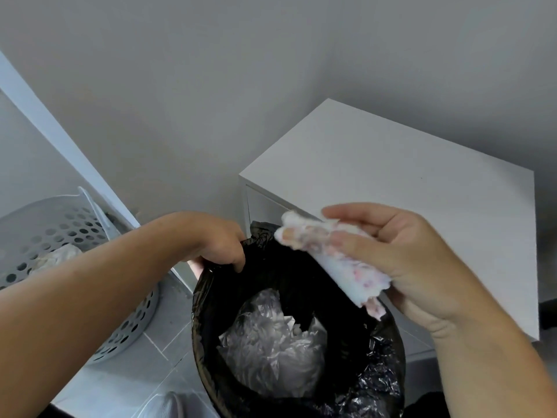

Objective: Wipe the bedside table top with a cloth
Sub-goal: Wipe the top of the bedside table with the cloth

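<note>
Grey wall corner, white bedside table [391, 182]. Left hand [217, 239] gripping black bin bag [301, 267] rim. Right hand [401, 260] clamped on folded cloth [337, 260], above bin, beside table.

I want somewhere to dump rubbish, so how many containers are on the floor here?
2: a black-lined bin under the hands, and a grey perforated basket at left. Others may sit outside the view.

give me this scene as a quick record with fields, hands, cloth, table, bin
left hand: grips the rim of the black bin liner
right hand: holds the cloth above the bin
cloth: white with pink marks, bunched up
bedside table: white, top bare, cloth not touching it
bin contents: crumpled clear plastic
left of bin: grey perforated basket
</note>
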